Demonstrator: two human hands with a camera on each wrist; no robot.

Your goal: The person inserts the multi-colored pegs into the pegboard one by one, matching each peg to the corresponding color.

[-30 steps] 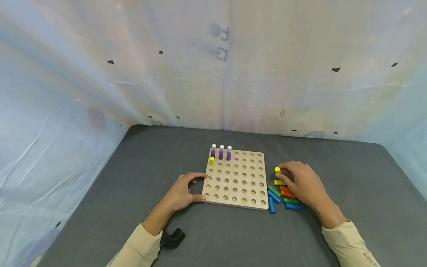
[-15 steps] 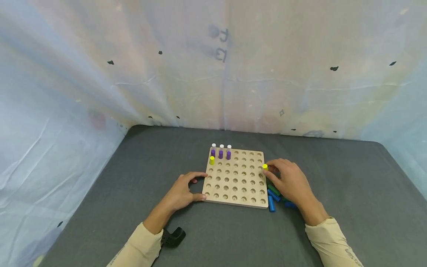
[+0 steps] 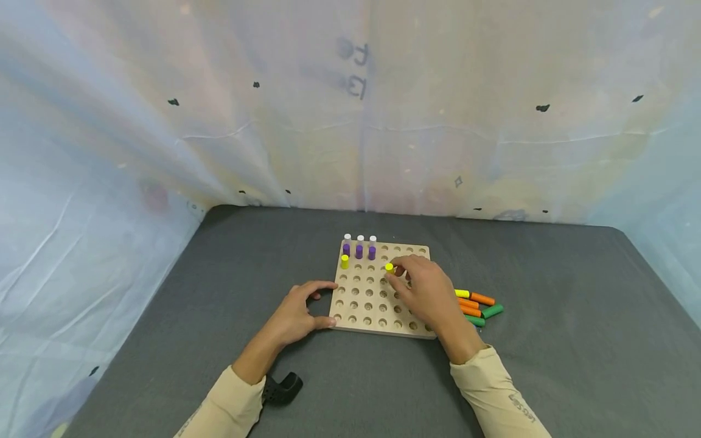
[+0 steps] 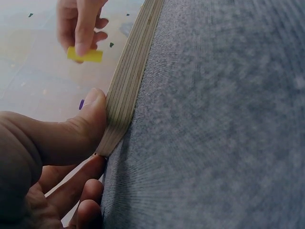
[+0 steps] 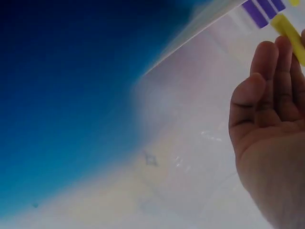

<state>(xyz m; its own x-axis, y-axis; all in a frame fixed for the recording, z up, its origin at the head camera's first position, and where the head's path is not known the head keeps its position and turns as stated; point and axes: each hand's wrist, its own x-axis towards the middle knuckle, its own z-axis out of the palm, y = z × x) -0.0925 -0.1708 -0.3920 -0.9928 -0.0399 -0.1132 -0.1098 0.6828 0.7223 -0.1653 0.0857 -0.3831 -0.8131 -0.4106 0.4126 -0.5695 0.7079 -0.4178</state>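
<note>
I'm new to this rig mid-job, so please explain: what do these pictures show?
No machine here: a person works bare-handed. The wide picture is taken from the head, the other two from the left and right wrists. On the grey table lies a wooden peg board; three white pegs, three purple pegs and one yellow peg stand in it. The left hand holds the board's left side; the right hand pinches another yellow peg over it. Loose coloured pegs lie to the board's right.

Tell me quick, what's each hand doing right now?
Left hand: open, thumb and a finger touching the wooden board at its left side.
Right hand: closed, holding a yellow peg over the board.
</note>
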